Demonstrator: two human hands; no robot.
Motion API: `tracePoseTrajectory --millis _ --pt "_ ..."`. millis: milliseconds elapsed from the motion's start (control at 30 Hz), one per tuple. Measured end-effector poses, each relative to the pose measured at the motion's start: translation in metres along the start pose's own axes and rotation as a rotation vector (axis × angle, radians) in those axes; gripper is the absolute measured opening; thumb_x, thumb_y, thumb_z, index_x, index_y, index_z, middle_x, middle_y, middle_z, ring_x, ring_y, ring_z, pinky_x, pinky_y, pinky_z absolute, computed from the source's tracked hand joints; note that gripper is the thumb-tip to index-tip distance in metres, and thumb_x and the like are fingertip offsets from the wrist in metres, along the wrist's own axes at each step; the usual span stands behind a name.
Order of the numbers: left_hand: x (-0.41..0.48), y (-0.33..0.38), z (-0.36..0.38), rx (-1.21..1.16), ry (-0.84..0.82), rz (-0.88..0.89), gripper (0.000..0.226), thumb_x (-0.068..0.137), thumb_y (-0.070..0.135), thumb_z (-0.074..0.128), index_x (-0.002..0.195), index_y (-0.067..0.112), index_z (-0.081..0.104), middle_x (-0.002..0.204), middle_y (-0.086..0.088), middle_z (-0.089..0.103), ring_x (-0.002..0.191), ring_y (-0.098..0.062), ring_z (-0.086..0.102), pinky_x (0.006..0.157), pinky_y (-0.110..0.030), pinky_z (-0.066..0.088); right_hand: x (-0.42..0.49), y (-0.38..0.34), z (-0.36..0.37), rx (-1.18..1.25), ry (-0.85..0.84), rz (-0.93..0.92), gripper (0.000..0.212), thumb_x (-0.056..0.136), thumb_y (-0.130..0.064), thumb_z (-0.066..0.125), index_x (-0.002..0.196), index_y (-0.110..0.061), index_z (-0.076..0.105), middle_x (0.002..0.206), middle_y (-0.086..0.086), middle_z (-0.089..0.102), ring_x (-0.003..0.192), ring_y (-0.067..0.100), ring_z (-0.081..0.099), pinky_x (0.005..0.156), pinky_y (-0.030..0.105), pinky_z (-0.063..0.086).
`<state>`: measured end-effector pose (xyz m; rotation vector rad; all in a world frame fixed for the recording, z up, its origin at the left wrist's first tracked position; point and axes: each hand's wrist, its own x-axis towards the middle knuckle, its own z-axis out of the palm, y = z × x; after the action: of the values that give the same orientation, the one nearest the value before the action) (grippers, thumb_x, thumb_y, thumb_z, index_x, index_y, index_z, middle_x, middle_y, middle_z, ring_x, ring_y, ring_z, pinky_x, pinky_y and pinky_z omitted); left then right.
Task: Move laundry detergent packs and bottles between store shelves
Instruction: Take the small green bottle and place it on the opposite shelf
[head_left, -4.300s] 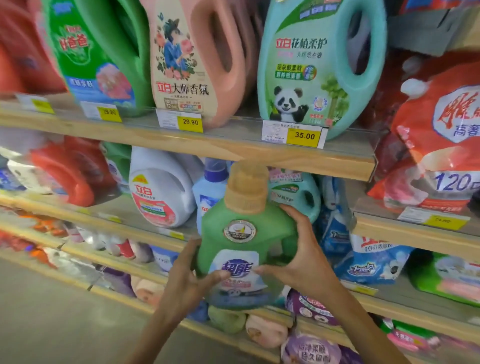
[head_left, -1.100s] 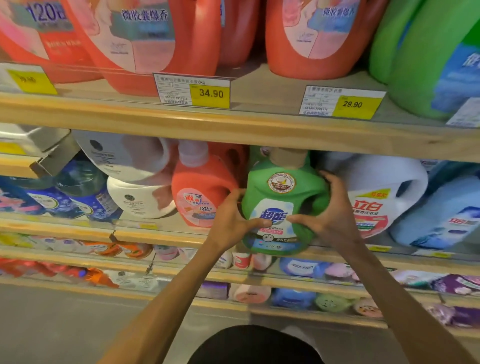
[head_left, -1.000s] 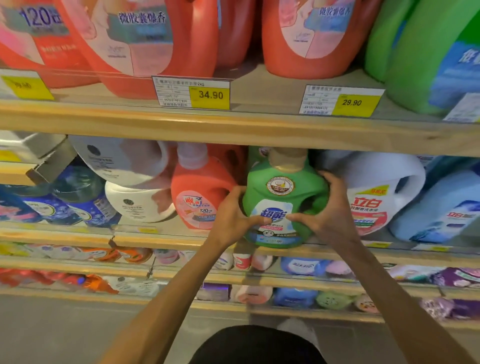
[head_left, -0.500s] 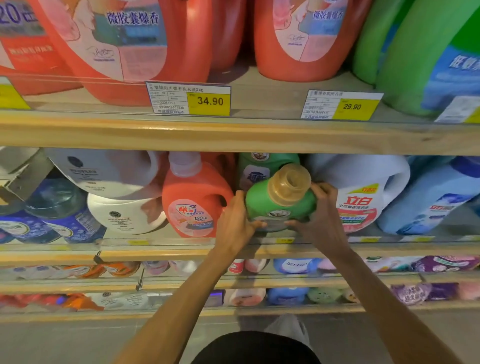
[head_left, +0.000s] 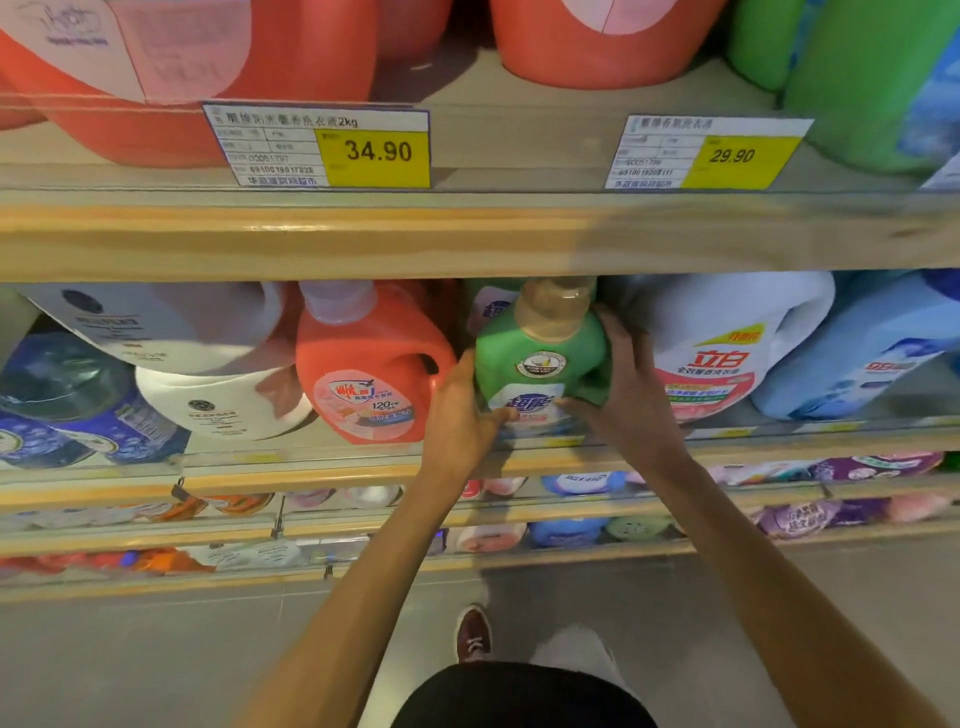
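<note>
A green detergent bottle (head_left: 540, 358) with a tan cap stands upright at the front of the middle shelf (head_left: 332, 470), between an orange bottle (head_left: 371, 376) and a white jug (head_left: 727, 343). My left hand (head_left: 460, 418) grips its lower left side. My right hand (head_left: 626, 392) wraps its right side. Behind it a second green bottle (head_left: 488, 306) shows partly.
The wooden upper shelf (head_left: 467, 239) hangs just above the bottle's cap, with red jugs (head_left: 171, 78), green jugs (head_left: 872, 78) and yellow price tags. White bottles (head_left: 218, 400) and a blue bottle (head_left: 872, 353) crowd the middle shelf. Lower shelves hold small packs. Grey floor and my shoe below.
The green bottle, tilted cap-forward half a second ago, now stands upright, set deeper into the shelf gap. Both hands stayed on it. The view has moved closer to the shelf.
</note>
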<state>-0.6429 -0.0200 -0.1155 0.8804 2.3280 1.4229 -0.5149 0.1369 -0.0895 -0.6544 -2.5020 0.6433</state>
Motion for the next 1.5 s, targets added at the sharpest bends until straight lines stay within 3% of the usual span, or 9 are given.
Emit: tracePoseTrajectory --millis 167,233,500,633,700,867,1033,1200,1500 --pt "-0.009 -0.002 0.007 -0.007 0.063 0.012 0.070 0.074 0.004 0.085 0.133 0.018 0.049 0.111 0.002 0.067 0.092 -0.003 0.060 0.080 -0.017 0.052 0.002 0.002 0.003 -0.011 -0.014 0.004 0.115 0.066 -0.024 0.090 0.155 -0.020 0.019 0.151 0.014 0.031 0.132 0.036 0.044 0.094 0.047 0.052" --pt "-0.012 -0.003 0.009 0.056 0.093 0.026 0.073 0.078 0.004 0.082 0.139 0.018 0.044 0.109 -0.002 0.069 0.085 -0.006 0.061 0.076 -0.025 0.054 0.004 0.000 0.004 -0.032 -0.014 0.014 0.114 0.066 -0.026 0.090 0.156 -0.021 0.019 0.152 0.012 0.031 0.131 0.034 0.044 0.090 0.045 0.054" --pt "-0.029 -0.001 0.016 0.102 0.152 0.009 0.085 0.089 0.008 0.070 0.159 0.020 0.024 0.127 -0.002 0.066 0.097 -0.018 0.065 0.077 -0.031 0.055 0.003 -0.002 0.006 -0.102 -0.016 0.013 0.113 0.070 -0.033 0.087 0.156 -0.024 0.013 0.157 0.010 0.026 0.135 0.034 0.043 0.086 0.045 0.056" --pt "-0.032 0.002 0.019 0.142 0.128 0.005 0.089 0.085 0.013 0.072 0.157 0.021 0.021 0.147 -0.004 0.050 0.127 -0.021 0.054 0.091 -0.034 0.054 0.000 0.008 -0.004 -0.068 -0.076 -0.052 0.108 0.076 -0.024 0.082 0.158 -0.023 0.011 0.157 0.012 0.026 0.138 0.034 0.041 0.096 0.046 0.053" --pt "-0.033 0.006 0.021 0.166 0.090 0.007 0.094 0.082 0.013 0.074 0.157 0.016 0.017 0.150 -0.007 0.044 0.133 -0.026 0.048 0.097 -0.040 0.052 0.002 0.015 -0.016 -0.099 -0.126 -0.113 0.106 0.079 -0.027 0.078 0.159 -0.024 0.009 0.157 0.012 0.027 0.132 0.036 0.047 0.092 0.045 0.055" --pt "-0.033 0.010 0.022 0.254 0.034 -0.041 0.099 0.078 0.026 0.072 0.155 0.005 0.015 0.147 -0.016 0.046 0.129 -0.036 0.051 0.096 -0.049 0.051 0.008 0.022 -0.043 -0.171 -0.320 -0.160 0.101 0.084 -0.031 0.072 0.158 -0.028 0.003 0.160 0.007 0.022 0.131 0.038 0.048 0.090 0.050 0.053" --pt "-0.052 0.027 0.015 0.395 0.013 -0.060 0.088 0.085 0.028 0.070 0.156 0.008 0.022 0.138 -0.017 0.059 0.116 -0.037 0.062 0.084 -0.048 0.055 -0.017 0.029 -0.070 -0.255 -0.386 -0.253 0.085 0.086 -0.032 0.071 0.155 -0.016 0.023 0.156 0.010 0.033 0.125 0.037 0.051 0.092 0.048 0.051" --pt "-0.072 0.060 0.020 0.647 -0.086 -0.081 0.069 0.091 0.028 0.071 0.153 0.018 0.041 0.161 -0.024 0.024 0.140 -0.044 0.041 0.105 -0.050 0.042 -0.047 0.042 -0.097 -0.393 -0.487 -0.267 0.079 0.091 -0.047 0.062 0.154 -0.021 0.025 0.148 0.012 0.040 0.129 0.036 0.046 0.095 0.049 0.048" --pt "-0.107 0.161 0.092 0.965 -0.232 -0.054 0.058 0.095 0.051 0.056 0.146 0.027 0.045 0.153 -0.009 0.040 0.139 -0.036 0.040 0.107 -0.049 0.039 -0.105 0.082 -0.184 -0.616 -0.497 -0.117 0.071 0.092 -0.047 0.061 0.151 -0.023 0.030 0.153 0.013 0.031 0.139 0.036 0.033 0.108 0.050 0.033"
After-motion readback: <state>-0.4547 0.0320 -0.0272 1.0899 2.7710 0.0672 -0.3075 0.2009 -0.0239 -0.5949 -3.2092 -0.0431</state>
